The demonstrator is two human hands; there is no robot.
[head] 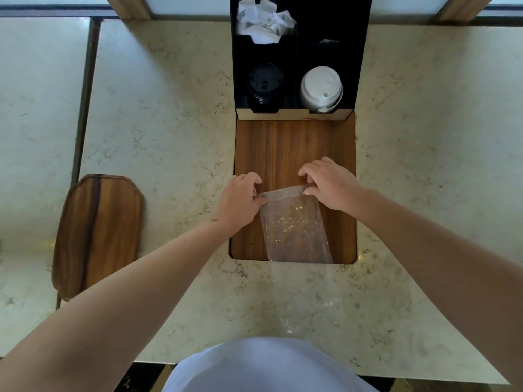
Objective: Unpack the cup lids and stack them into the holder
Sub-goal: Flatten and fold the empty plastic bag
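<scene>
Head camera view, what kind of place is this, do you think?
Probably a café or self-serve drinks counter: a black holder with white cup lids and black lids, on a marble-look counter.

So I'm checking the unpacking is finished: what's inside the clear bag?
The clear bag looks empty: only the wooden panel shows through it. Both hands, left and right, pinch its top edge, hiding the corners under their fingers.

holder [359, 52] top cut off
</scene>
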